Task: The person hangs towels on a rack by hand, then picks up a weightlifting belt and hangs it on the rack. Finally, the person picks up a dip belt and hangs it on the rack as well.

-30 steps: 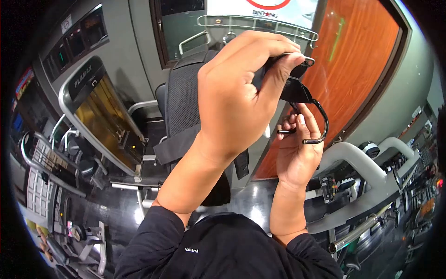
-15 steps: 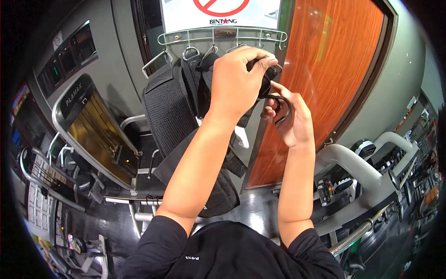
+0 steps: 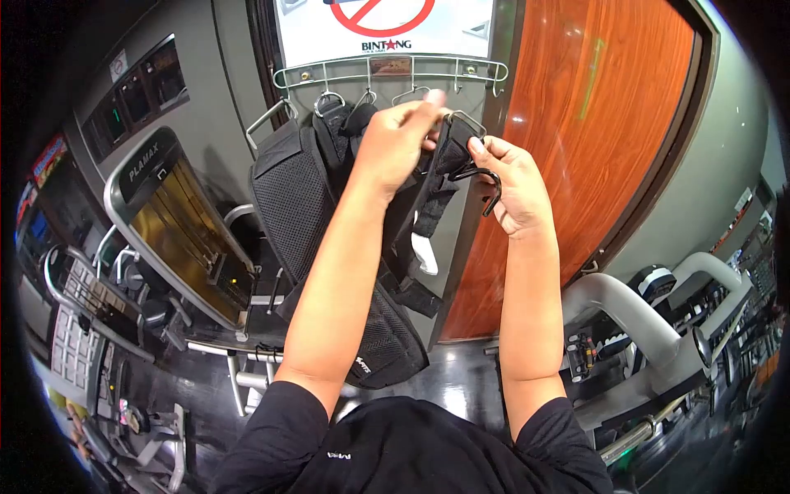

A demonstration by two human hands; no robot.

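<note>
A black strap (image 3: 451, 152) with a metal ring at its top hangs at the right end of the wall hook rack (image 3: 387, 74). My right hand (image 3: 514, 177) pinches the strap's edge just below the ring. A curved black metal hook (image 3: 492, 185) sticks out by this hand's palm. My left hand (image 3: 391, 148) is left of the strap top, its thumb raised and apart from its partly curled, partly hidden fingers. Below and left of it hang padded black mesh gym supports (image 3: 288, 185), partly behind my left forearm. A white tag (image 3: 425, 253) dangles under the strap.
A sign (image 3: 387, 25) is above the rack. To the right is a wooden door (image 3: 568, 165). A weight machine (image 3: 177, 222) stands at left, and grey machine tubing (image 3: 617, 313) at lower right.
My left hand has moved left, off the metal ring, and its thumb has lifted. My right hand has risen slightly and now pinches the strap; more of the ring and strap shows.
</note>
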